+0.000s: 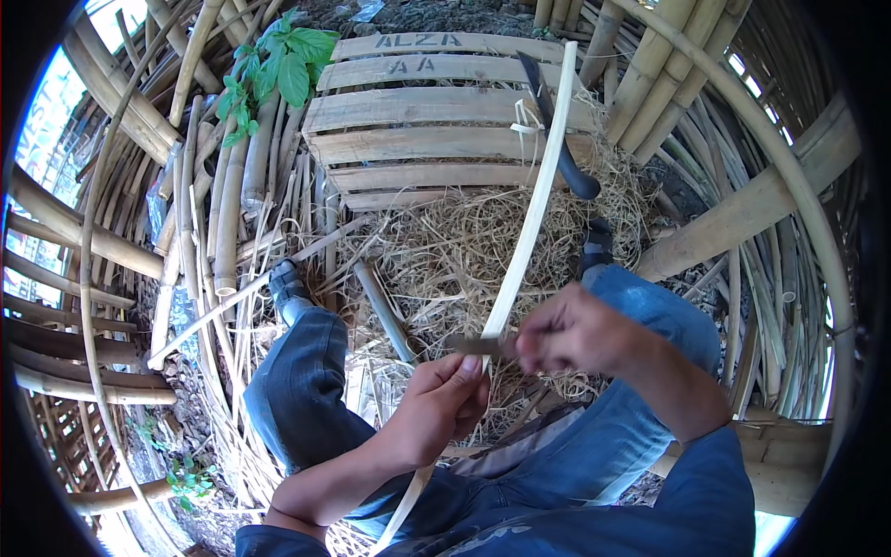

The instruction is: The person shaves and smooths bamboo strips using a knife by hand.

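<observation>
A long pale bamboo strip runs from the slatted crate, between my knees, down past my lap. My left hand is closed round its lower part, thumb uppermost. In my right hand, slightly blurred, is a small knife; the dark blade lies crosswise on the strip, just above my left thumb. The knife's handle is hidden in my fingers. Beyond the strip, a long dark blade with a curved black handle rests on the crate, partly covered by the strip.
The slatted wooden crate stands ahead, with a heap of shavings before it. A short bamboo tube lies between my feet. Bamboo poles pile up at left; more bamboo poles frame the right. A leafy plant leans in.
</observation>
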### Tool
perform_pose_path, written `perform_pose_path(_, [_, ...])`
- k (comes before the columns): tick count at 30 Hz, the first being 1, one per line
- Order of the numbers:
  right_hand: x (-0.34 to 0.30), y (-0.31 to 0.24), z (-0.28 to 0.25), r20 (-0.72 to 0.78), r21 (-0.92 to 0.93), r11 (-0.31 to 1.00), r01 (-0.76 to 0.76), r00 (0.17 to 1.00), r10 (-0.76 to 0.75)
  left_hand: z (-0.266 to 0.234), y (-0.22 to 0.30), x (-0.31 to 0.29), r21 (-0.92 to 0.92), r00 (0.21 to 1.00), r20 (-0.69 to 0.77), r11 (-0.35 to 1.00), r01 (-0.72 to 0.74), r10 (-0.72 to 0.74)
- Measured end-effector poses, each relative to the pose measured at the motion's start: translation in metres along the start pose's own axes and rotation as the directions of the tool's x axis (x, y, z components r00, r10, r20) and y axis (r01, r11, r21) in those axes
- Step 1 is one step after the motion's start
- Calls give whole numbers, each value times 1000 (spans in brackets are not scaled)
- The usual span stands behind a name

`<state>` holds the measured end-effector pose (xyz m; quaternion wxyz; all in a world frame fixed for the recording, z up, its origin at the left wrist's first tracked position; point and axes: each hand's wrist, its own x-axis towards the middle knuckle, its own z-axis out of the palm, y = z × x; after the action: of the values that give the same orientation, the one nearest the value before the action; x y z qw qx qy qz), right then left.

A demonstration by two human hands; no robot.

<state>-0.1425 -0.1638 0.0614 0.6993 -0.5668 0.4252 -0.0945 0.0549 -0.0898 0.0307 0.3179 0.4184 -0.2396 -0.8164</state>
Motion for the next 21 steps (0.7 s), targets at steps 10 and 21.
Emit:
perform_pose_path(10, [-1, 12, -36, -221, 235, 967, 100, 974, -47, -2, -8, -4, -32, 993, 51, 993, 110, -108])
perform_pose_path(21, [8, 40, 27, -138, -756, 534, 380, 704, -697, 9, -4, 0, 100, 995, -47, 992, -80, 85])
